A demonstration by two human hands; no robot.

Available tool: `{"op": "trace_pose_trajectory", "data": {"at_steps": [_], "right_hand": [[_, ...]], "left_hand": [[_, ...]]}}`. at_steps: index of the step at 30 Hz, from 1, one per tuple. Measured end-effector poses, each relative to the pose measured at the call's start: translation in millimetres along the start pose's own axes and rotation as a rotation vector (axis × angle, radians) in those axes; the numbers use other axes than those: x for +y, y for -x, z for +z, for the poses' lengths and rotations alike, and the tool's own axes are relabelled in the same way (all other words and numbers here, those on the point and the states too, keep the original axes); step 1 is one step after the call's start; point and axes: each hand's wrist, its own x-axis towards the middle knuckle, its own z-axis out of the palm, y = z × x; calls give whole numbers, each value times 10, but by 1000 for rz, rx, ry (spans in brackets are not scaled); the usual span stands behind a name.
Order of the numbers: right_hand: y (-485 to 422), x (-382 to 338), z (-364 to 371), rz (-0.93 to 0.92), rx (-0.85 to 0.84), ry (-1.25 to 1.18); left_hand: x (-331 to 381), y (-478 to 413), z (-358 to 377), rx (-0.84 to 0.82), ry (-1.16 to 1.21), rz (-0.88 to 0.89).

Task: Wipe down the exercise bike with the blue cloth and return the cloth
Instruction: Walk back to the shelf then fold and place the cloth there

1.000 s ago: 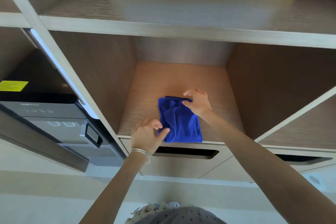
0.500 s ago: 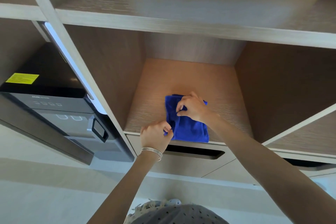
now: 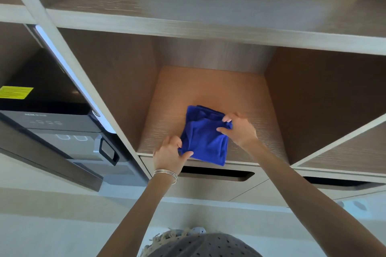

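From the head camera, the folded blue microfibre cloth (image 3: 203, 142) lay on the floor of the open wooden shelf compartment (image 3: 208, 85), close to its front edge, with its near corner just over the lip. The left hand (image 3: 169, 155), thin silver bangles (image 3: 166, 173) at its wrist, had its grip pinching the cloth's near-left corner between thumb and fingers. The right hand (image 3: 240, 129) had its grip pinching the bunched far-right corner. Below the shelf ran a drawer front with a dark slot handle (image 3: 217, 174). In the compartment to the left stood a black appliance (image 3: 52, 110) bearing a yellow label (image 3: 16, 92).
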Motion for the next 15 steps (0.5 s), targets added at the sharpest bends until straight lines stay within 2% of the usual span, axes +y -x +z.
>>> {"op": "trace_pose_trajectory", "data": {"at_steps": [2,4,6,9,12,15], "right_hand": [[-16,79,-45,4,-58,23],[-43,114,-101,-54,-35,85],[-74,132,-163,-65,-1,35],[-101,135,-270,80,24,-223],[-115,156,-248,107,-62,-112],[-126,136,-188,93,-102,-49]], "left_hand": [[-9,-57,-33,9,9,-16],[-14,-117,-86,11,-17,-35],[-18,-186,-153,1,42,-93],[-25,-368,-243,-101,197,-206],[-8,-554,-291,-271,278,-260],[20,-649,-295,-338,187,-225]]}}
